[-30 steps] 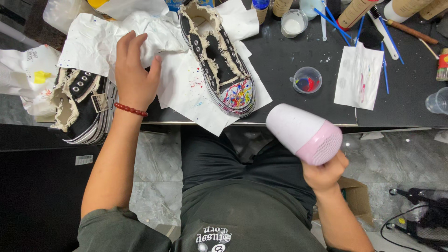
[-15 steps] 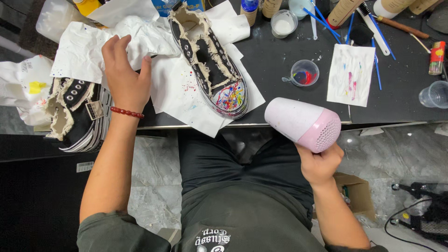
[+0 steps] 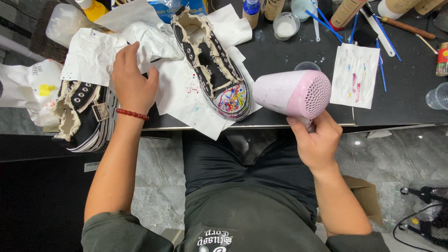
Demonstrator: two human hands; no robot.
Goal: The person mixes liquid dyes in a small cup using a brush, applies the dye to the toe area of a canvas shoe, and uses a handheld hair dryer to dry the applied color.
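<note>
While the right hand (image 3: 313, 140) hides its handle, the hairdryer (image 3: 293, 93) faces the shoe (image 3: 212, 65)

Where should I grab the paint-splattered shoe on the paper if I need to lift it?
Grip the shoe around its heel end, coming from the far side of the table. The toe, nearest the person, carries the paint splatter, and the frayed opening gives the fingers an edge to hook. The hair dryer crowds the toe's right.

2 shoes (image 3: 212, 60), 1 hairdryer (image 3: 291, 93).
</note>
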